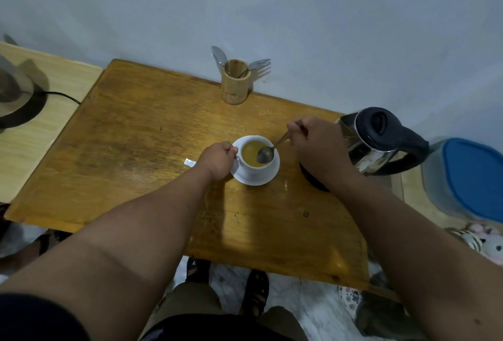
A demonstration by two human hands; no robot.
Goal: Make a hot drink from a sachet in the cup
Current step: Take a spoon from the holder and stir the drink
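A white cup (251, 167) stands on a white saucer (268, 176) in the middle of the wooden table (130, 150). Yellow-orange liquid fills the cup. My left hand (217, 159) grips the cup's handle on its left side. My right hand (313, 140) pinches the handle of a metal spoon (266, 153), whose bowl rests in the liquid at the cup's right rim. A small white piece of sachet (189, 162) lies on the table, partly hidden behind my left wrist.
An electric kettle (381, 139) with a black lid stands right of my right hand. A wooden holder (235, 87) with a spoon and fork is at the wall. A blue-lidded container (468, 177) sits far right; an appliance with a cord (16, 95) far left.
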